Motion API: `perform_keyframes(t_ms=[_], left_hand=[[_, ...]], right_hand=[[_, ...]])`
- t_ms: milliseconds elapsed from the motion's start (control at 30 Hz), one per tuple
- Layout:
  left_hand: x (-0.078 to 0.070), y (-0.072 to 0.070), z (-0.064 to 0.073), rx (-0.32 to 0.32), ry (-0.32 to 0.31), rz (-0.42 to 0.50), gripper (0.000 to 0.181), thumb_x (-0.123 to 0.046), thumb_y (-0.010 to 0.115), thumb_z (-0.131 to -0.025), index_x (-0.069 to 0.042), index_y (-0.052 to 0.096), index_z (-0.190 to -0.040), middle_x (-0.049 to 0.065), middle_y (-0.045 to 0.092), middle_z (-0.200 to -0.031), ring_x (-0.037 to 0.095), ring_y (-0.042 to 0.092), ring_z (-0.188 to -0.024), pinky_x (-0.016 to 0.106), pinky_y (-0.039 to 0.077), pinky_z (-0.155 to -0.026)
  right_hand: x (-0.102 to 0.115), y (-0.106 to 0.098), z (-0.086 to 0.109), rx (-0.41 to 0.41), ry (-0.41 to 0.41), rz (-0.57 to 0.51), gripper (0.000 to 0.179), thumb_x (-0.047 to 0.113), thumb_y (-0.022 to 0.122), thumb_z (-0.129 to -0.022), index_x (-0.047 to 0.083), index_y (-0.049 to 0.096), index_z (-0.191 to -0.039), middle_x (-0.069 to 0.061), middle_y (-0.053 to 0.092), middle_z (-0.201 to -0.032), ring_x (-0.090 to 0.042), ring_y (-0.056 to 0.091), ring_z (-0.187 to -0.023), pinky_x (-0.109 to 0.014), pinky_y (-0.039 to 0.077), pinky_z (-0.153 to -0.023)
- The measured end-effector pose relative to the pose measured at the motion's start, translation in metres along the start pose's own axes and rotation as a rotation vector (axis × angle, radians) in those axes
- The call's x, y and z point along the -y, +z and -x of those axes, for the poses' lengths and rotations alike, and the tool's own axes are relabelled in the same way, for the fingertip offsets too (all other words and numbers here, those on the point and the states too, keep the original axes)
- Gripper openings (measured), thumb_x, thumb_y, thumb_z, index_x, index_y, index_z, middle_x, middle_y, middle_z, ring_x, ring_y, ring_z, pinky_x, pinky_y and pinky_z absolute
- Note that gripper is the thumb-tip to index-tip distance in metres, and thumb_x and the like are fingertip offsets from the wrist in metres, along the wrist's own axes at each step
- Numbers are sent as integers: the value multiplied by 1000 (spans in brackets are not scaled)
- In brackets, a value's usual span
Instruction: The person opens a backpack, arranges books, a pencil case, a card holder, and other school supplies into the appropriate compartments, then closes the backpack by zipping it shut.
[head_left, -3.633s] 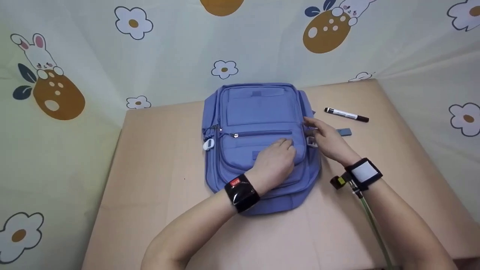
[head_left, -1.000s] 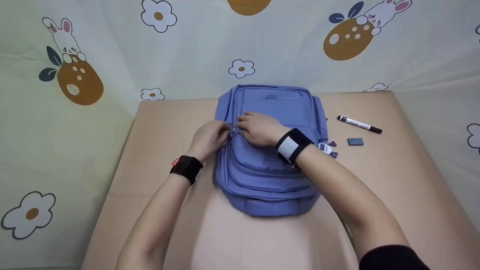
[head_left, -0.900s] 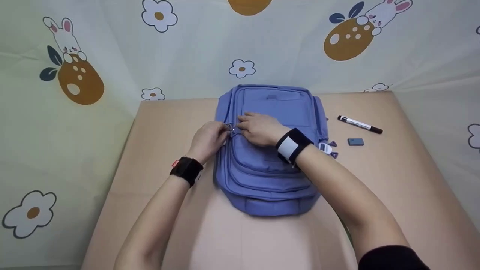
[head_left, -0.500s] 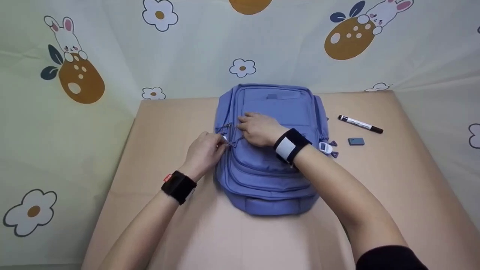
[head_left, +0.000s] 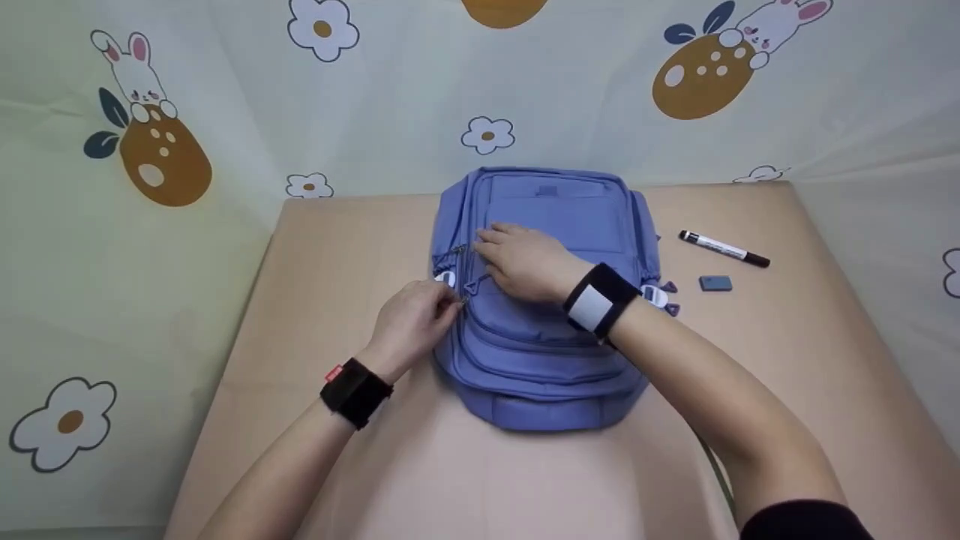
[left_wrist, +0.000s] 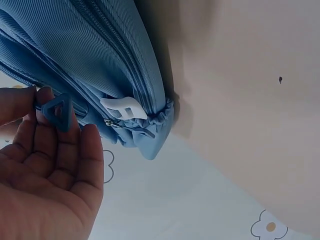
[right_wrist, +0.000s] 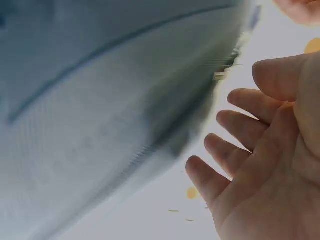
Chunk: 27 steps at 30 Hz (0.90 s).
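A blue backpack (head_left: pixel 555 217) lies on its back on the table, front pockets up. My left hand (head_left: pixel 412 322) is at its left side, thumb and index finger pinching a zipper pull. In the left wrist view that zipper pull (left_wrist: pixel 60 112) is a blue triangular loop beside the left hand's fingers (left_wrist: pixel 90 155). My right hand (head_left: pixel 529 259) rests on the front of the backpack with straight fingers, and in the right wrist view its fingers (right_wrist: pixel 235 155) are spread beside the blurred bag. A white buckle (left_wrist: pixel 125 107) sits on the bag's side.
To the right of the backpack lie a marker (head_left: pixel 724 248) and a small blue-grey block (head_left: pixel 715 283). A printed cloth (head_left: pixel 405 82) hangs behind and beside the table (head_left: pixel 345 300). Another white buckle (head_left: pixel 654 295) is on the bag's right side.
My left hand has gone from the front pocket to the bag's left side, then slid down along it with the zipper pull. My right hand has moved from the right side onto the bag's front.
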<state>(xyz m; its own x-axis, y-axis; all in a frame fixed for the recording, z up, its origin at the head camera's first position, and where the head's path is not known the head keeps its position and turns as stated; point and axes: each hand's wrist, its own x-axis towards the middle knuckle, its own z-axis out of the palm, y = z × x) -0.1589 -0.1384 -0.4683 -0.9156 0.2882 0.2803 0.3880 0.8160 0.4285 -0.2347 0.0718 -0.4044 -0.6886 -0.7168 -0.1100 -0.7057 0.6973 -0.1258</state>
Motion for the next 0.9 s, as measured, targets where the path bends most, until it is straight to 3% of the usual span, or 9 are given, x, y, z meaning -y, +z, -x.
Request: perform_keyframes(t_ms=[100,200,267,367,567,900], left_hand=[[0,1,2,-18,3,19,5,-16,71,-95,-11,73,-97,1,69,-91,20,63,-84,39,52,-74],[0,1,3,-28,3,30,5,-16,71,-94,-12,73,-98,0,69,-92,20,63,-84,38,52,-74],[0,1,4,-29,1,35,5,-16,72,-95,-12,73,-98,0,69,-92,19,63,-84,37,52,-74],[-1,0,5,-28,-17,47,5,-17,73,-94,-12,73,-98,0,69,-91,19,62,-84,37,52,-74],[-1,-1,6,-29,-52,60,5,-16,73,-94,-12,72,-97,-1,67,-90,17,61,-82,36,52,-73],[-5,2,7,-21,-48,62,5,-16,72,-92,-12,70,-93,-3,63,-85,15,57,-78,34,50,-68]], right_hand=[[8,-6,21,-67,-91,5,41,22,48,-107,4,58,-143,-14,52,-150,-34,44,-142,-49,35,-116],[12,-5,49,-172,-205,31,27,18,59,-101,4,73,-120,-13,69,-123,-33,63,-115,-46,51,-98],[10,0,70,-245,-258,46,17,17,66,-96,6,76,-105,-8,70,-104,-29,63,-96,-44,55,-83],[4,13,98,-313,-286,44,13,19,75,-91,7,74,-95,-4,64,-92,-25,58,-83,-40,52,-73],[-12,43,133,-372,-216,-3,19,28,80,-88,13,68,-91,1,58,-89,-20,53,-80,-37,48,-68],[-8,71,135,-498,-100,0,15,16,80,-86,12,66,-87,0,61,-84,-21,59,-76,-38,53,-67]])
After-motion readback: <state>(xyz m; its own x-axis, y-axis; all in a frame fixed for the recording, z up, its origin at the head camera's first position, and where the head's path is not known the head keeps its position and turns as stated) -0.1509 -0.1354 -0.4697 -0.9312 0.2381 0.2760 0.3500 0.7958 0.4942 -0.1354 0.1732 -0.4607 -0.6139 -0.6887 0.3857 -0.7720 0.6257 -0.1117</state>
